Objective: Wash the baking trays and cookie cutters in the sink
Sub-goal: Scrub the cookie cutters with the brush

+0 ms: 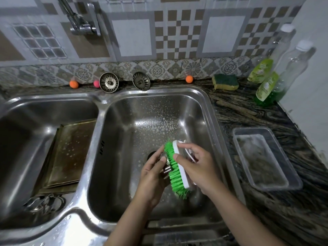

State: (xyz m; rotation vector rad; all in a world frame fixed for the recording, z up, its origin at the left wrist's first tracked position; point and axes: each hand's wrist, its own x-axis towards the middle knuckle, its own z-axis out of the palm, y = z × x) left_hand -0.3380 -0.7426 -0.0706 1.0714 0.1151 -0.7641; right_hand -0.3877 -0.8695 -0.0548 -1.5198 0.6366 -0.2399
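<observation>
While brushed, metal cookie cutter [166, 168] soapy.

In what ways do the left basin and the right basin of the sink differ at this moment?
The left basin holds stacked baking trays and metal cookie cutters; the right basin holds no trays. No hands are over the left basin; over the right basin both hands work with a green scrub brush. Both basins are steel.

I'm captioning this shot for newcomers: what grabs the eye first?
The green-bristled scrub brush, gripped by the right hand over the right basin, scrubbing a small metal piece held in the left hand. Next, stained baking trays leaning in the left basin.
</observation>
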